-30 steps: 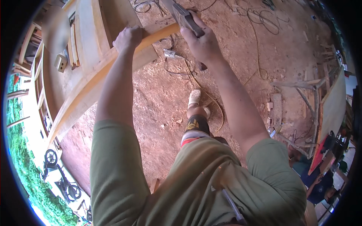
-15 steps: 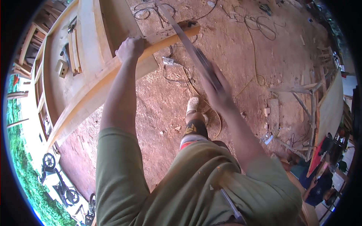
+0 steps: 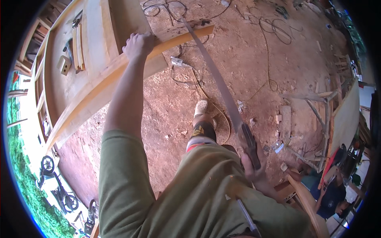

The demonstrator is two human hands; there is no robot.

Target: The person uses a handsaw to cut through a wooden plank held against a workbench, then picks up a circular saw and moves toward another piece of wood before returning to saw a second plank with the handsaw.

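Observation:
My left hand is closed over the top of a long curved wooden beam, gripping it short of its far end. My right hand is wrapped round the dark handle of a handsaw, low beside my right hip. The saw's long blade slants up and to the left, and its tip end lies across the beam near the beam's stained far end. Whether the teeth have cut into the wood cannot be made out. A pale wooden panel lies beyond the beam.
Wooden strips, a hammer-like tool and a pale block with holes rest on the panelled structure at left. Cords and shavings lie on the dirt floor. At lower right, a person in dark blue is near a leaning board.
My right hand has drawn the handsaw back toward my hip, down and to the right, so more blade shows on my side of the beam. My left hand stays on the beam.

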